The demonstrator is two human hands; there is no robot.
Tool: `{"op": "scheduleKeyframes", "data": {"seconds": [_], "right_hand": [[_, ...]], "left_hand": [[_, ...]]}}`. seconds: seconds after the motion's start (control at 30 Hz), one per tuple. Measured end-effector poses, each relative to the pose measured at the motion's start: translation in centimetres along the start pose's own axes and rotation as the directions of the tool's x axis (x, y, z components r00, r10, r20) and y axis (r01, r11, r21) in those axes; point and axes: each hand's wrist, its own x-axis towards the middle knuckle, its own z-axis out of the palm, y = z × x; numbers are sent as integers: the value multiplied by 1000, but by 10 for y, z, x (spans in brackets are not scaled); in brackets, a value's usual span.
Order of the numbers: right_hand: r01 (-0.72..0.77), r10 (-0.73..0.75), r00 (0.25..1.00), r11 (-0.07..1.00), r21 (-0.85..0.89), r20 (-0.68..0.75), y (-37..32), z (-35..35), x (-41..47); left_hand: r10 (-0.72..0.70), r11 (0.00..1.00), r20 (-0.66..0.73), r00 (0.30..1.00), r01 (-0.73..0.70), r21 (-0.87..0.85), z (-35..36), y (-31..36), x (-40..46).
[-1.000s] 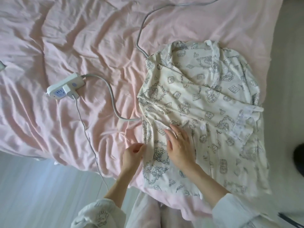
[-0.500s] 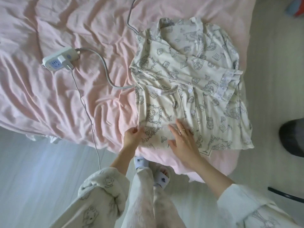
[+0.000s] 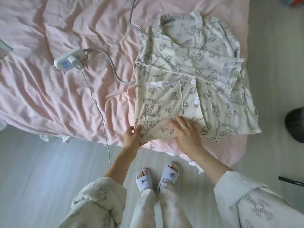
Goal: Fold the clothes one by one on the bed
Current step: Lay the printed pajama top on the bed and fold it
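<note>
A cream pyjama shirt (image 3: pixel 189 74) with a grey cartoon print lies on the pink bed (image 3: pixel 65 104), collar away from me, sleeves folded across the front. My left hand (image 3: pixel 132 137) grips the shirt's near left hem corner, thumb on top and fingers underneath. Flat on the lower front of the shirt rests my right hand (image 3: pixel 186 132), fingers straight, a ring on one finger.
A white power strip (image 3: pixel 69 60) with a plugged charger lies on the sheet to the left; its grey cord (image 3: pixel 113 69) runs under the shirt's left edge and a thin cable (image 3: pixel 98 109) hangs off the bed. A dark object (image 3: pixel 296 124) stands on the floor at right.
Both hands slid toward me, from the shirt's middle to its bottom hem. My head pulled back, so my legs and slippers came into view.
</note>
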Motion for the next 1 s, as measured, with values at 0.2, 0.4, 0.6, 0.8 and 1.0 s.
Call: {"op": "scheduleKeyframes", "data": {"seconds": [0.2,0.4,0.6,0.8,1.0], "right_hand": [[15,-41,978,992,125,204,5,-17,-9],[-204,118,961,916,347,251,30,-56,-5],[-391,287,917,783,484,276,99,-104,12],[-537,539,821,617,576,189,209,-101,67],[-706,697,681,545,453,224,282,-57,79]], "left_hand": [[-137,945,-19,990,136,297,-5,3,5],[27,891,-67,997,6,454,13,39,10],[254,760,142,957,-288,583,90,89,9],[448,505,343,826,-550,665,195,112,25],[315,40,666,677,-710,703,271,93,47]]}}
